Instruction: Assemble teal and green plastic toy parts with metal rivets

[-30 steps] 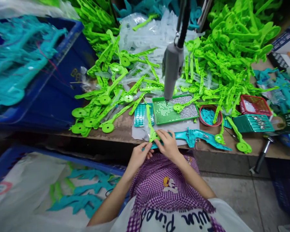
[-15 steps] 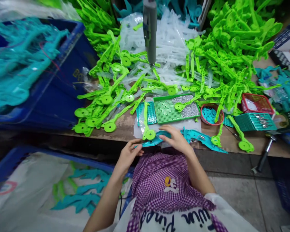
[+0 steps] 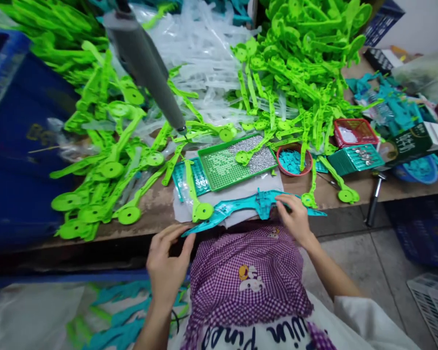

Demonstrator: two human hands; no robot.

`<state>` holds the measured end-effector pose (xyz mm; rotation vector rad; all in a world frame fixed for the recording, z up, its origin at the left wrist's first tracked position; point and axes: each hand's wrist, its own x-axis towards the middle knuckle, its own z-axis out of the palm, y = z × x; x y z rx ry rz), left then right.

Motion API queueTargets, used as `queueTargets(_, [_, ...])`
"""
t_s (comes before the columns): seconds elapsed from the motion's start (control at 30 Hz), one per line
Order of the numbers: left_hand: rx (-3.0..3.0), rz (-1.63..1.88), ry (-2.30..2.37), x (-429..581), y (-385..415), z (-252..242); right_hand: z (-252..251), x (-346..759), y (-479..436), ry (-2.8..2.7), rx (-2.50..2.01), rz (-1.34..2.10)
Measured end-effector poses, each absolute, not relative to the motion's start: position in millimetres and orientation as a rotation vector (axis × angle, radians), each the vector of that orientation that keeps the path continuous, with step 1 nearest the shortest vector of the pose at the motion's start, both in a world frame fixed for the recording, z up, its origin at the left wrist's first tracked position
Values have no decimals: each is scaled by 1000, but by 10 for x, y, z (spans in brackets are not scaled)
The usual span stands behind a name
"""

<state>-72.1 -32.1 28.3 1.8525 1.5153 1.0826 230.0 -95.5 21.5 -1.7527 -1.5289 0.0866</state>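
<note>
A turquoise plastic toy bow part point(image 3: 237, 206) lies lengthwise along the table's front edge, with a cross-shaped block near its middle. My left hand point(image 3: 168, 255) pinches its left tip between thumb and fingers. Right of the cross block, my right hand point(image 3: 294, 218) grips the part, its fingers bent over the top edge. A lime-green arm with a round disc end point(image 3: 203, 212) rests just above the part's left half. Behind it is a green perforated tray point(image 3: 219, 170) holding small silver screws.
A grey electric screwdriver point(image 3: 149, 73) hangs tilted over the table. Heaps of lime-green arms point(image 3: 295, 73) surround it. A red basket point(image 3: 294, 148) holds small turquoise pieces. A hammer point(image 3: 374, 199) lies over the right table edge. A blue bin point(image 3: 18, 146) stands left.
My right hand has moved right along the bow part, uncovering its middle and cross block. My left hand stays at the left tip. The view has shifted and turned to the right.
</note>
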Motion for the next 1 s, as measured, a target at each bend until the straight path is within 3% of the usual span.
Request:
queueTargets(0.13, [2058,951,1122,-72,-75,338,210,2501,-1010,-1622,-1827,4])
queueTargets(0.27, [2190,788,1059,372,161,123,290,2355,-867,-1719,-1821,-75])
queueTargets(0.6, [2500,740,1099,59,90,72,17,2096,-470,-2210,-1617,-60])
queueTargets(1.0, [2640,477,1094,61,170,20,153,1945,-360,-2138,-2018,202])
